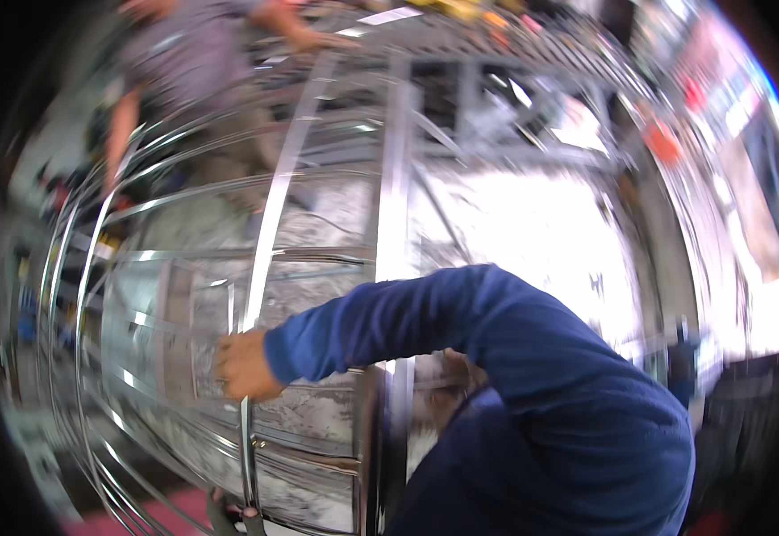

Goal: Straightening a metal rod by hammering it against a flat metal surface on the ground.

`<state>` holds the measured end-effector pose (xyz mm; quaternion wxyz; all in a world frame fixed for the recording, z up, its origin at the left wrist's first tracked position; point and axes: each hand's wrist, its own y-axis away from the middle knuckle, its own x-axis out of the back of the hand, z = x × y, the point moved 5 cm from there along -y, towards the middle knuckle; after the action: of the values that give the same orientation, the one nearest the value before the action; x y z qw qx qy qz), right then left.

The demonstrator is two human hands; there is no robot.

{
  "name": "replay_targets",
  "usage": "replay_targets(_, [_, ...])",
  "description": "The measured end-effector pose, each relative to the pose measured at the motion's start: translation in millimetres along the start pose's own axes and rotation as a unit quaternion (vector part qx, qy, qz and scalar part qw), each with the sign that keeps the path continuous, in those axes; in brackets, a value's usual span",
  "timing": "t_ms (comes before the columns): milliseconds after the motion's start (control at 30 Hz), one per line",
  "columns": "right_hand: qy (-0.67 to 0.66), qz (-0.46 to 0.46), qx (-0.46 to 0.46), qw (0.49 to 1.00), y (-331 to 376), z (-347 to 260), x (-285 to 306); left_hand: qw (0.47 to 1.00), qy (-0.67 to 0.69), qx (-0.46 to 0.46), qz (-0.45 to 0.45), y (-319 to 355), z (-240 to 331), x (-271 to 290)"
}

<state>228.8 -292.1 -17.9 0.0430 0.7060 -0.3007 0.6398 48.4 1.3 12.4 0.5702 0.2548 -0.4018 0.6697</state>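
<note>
My right arm, in a blue sleeve, reaches across from the lower right. Its bare right hand (251,364) is closed round a long, shiny steel tube (271,214). The tube belongs to a large frame of polished rails, with thinner curved crossbars (318,254) and a wider flat bar (394,188) to the right. My left hand cannot be made out. At the lower edge, a dark shape with skin-coloured tips (236,516) lies against the tube's near end; what it is cannot be told.
Bent steel rails (81,313) bulge out on the left. Beyond the frame at upper left stands a person in a grey shirt (188,54), one arm stretched over the rails. A grey metal framework (470,98) is at the far side, beside a brightly lit pale floor (532,223).
</note>
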Motion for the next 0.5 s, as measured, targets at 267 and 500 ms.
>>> replay_targets(267, [-0.163,0.485,-0.265,0.817,322,-71,28,0.996,0.060,-0.065,-0.006,-23,190,-112])
replay_targets(500, [-0.146,0.058,-0.829,0.536,693,-103,-175,0.941,0.115,-0.228,-0.221,-99,140,-192])
